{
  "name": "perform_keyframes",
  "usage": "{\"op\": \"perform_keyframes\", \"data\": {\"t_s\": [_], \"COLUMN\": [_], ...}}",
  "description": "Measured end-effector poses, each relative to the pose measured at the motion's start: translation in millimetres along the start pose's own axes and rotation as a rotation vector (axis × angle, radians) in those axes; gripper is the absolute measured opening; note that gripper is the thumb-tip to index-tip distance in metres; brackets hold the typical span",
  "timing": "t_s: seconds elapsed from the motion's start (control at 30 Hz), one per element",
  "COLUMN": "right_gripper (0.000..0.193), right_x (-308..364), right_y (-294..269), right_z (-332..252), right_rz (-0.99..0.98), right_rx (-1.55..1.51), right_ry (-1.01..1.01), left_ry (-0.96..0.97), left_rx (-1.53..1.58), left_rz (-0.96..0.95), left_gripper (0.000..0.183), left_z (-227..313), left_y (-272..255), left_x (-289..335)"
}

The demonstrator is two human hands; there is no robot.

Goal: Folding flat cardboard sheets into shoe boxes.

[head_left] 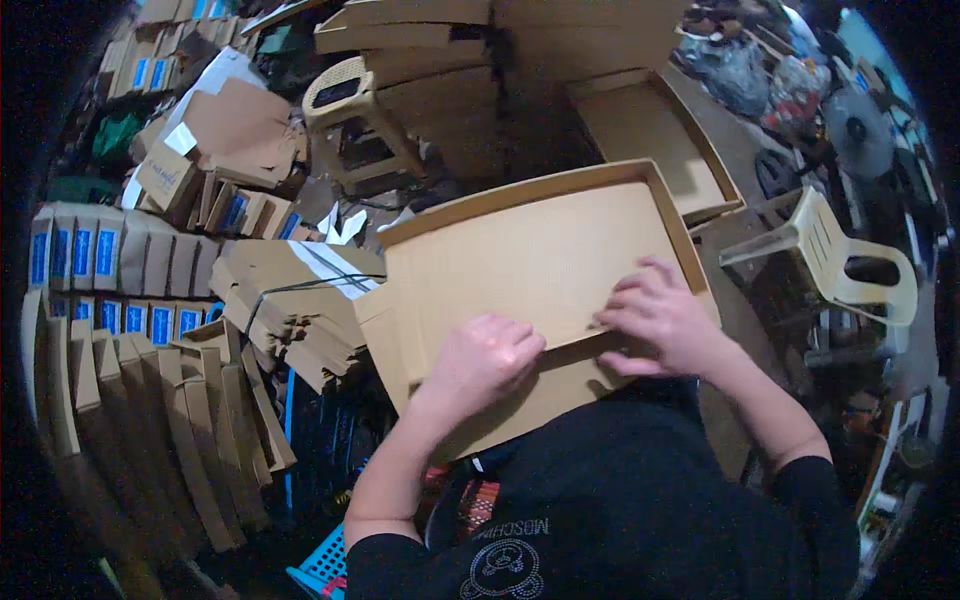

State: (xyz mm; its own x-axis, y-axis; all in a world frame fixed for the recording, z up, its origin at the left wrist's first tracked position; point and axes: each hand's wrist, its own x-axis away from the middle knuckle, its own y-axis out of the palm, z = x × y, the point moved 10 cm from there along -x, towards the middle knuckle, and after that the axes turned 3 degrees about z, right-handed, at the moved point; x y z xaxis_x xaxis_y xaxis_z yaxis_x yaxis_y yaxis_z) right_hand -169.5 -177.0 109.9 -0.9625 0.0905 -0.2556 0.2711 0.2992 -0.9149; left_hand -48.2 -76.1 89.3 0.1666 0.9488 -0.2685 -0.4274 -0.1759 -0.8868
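A shallow brown cardboard box [530, 250] lies in front of me, tilted a little. Its far and right walls stand up, while the near side flap [530, 400] spreads out toward my body. My left hand [478, 362] is closed, its fingers curled down against the fold at the left part of that near side. Over the near right part of the box is my right hand [662, 325], with its fingers spread and bent at the fold. The thumb points left over the flap. The fingertips of my left hand are partly hidden.
Another shallow cardboard box [650, 130] lies beyond. A cream plastic chair [825, 255] is at right, and a plastic stool [365, 125] at far left. Tied flat cardboard [290, 290] and rows of folded cardboard [170, 420] fill the left. A blue basket [325, 560] sits below.
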Motion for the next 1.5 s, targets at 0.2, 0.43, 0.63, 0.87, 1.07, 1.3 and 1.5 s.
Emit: {"op": "perform_keyframes", "data": {"t_s": [0.2,0.43,0.63,0.87,1.07,1.3,1.5], "right_gripper": [0.025,0.026,0.03,0.044,0.065,0.077,0.069], "right_x": [3,-4,-15,-10,-3,8,21], "right_y": [32,-19,-15,14,-15,-20,-11], "right_z": [-3,26,57,-6,22,62,39], "right_rz": [-0.194,-0.083,0.033,-0.119,0.016,0.16,-0.027], "right_rx": [0.098,0.198,0.289,-0.046,-0.18,-0.34,-0.088], "right_ry": [-0.193,-0.113,0.021,-0.181,-0.134,-0.068,-0.25], "left_ry": [-0.08,-0.304,-0.693,-0.609,-0.671,-0.32,-0.363], "left_rx": [0.193,-0.201,0.302,0.218,0.411,0.483,0.427], "left_rz": [0.025,0.495,0.07,0.163,0.048,-0.052,-0.068], "left_gripper": [0.015,0.037,0.077,0.057,0.028,0.043,0.033], "left_z": [18,-65,-123,-127,-132,-103,-99], "left_y": [-32,-118,-40,-45,-41,-44,-43], "left_x": [0,24,48,42,44,33,35]}}
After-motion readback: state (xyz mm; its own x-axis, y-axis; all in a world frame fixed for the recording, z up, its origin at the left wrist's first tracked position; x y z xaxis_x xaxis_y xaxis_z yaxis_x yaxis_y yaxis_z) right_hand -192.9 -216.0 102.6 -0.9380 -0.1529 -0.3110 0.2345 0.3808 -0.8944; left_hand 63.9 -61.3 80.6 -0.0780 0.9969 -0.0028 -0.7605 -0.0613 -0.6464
